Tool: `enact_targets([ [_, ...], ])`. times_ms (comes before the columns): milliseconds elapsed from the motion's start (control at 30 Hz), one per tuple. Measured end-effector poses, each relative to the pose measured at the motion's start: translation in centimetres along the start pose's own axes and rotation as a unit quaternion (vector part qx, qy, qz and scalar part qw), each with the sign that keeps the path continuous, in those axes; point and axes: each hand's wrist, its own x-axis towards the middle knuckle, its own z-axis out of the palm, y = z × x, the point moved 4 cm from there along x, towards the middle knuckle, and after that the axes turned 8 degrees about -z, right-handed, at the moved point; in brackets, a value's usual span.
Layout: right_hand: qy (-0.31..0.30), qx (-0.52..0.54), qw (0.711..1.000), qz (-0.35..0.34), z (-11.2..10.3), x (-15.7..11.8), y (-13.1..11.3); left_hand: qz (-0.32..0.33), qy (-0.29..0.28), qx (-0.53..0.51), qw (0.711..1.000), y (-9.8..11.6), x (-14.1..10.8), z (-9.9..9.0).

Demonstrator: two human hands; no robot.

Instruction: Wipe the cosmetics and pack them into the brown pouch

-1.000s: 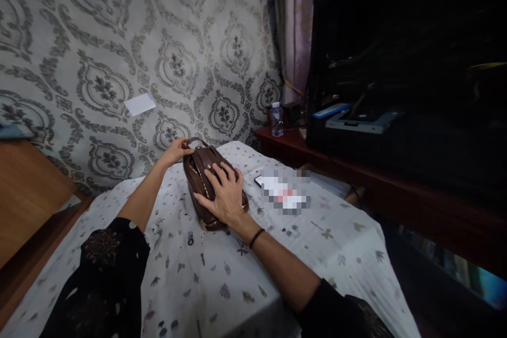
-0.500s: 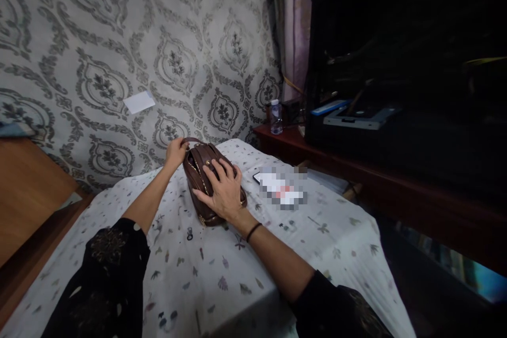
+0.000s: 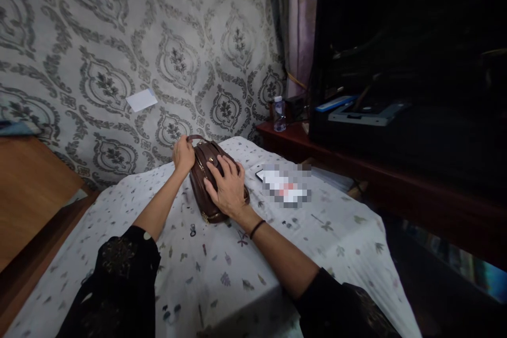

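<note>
A brown leather handbag (image 3: 200, 190) with a gold zip along its top lies on the patterned white cloth. At its far left end, beside the strap handle (image 3: 195, 137), my left hand (image 3: 184, 155) is closed with its fingers curled in. Whatever those fingers pinch is hidden behind the hand. My right hand (image 3: 229, 187) lies spread on the bag's upper side, palm down, fingers apart and pressing against the leather. To the right of the bag rests a phone (image 3: 283, 186), its screen blurred out.
The white cloth (image 3: 222, 274) covers the surface under the bag. A clear bottle (image 3: 279, 116) stands on a dark red ledge (image 3: 293, 137) at the back right, near a large black screen (image 3: 396, 37). Patterned wallpaper rises behind. A wooden panel (image 3: 35, 190) is at the left.
The zip's gap near my left hand looks narrower. My left hand has shifted slightly and curled more. My right hand stays spread on the bag. The view has moved a little.
</note>
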Motion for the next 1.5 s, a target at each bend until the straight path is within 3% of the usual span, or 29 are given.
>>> enact_targets([
  [400,-0.015,-0.007,1.000,-0.014,0.4,-1.0,-0.3,0.052,-0.032,0.038,0.997,1.4,0.1,-0.2],
  [567,-0.010,0.001,1.000,-0.014,0.2,-0.9,-0.3,0.101,-0.071,0.023,0.992,2.7,0.3,0.1],
  [767,-0.021,0.010,1.000,-0.011,0.0,-0.8,-0.4,0.116,-0.093,0.009,0.989,4.3,-0.2,0.9],
  [1300,-0.033,-0.006,0.999,-0.017,0.4,-0.8,-0.3,0.110,-0.081,-0.125,0.983,3.7,-1.0,-0.8],
  [1500,-0.020,0.002,1.000,-0.011,0.0,-0.8,-0.2,0.089,-0.071,-0.131,0.985,3.1,-0.8,-0.9],
])
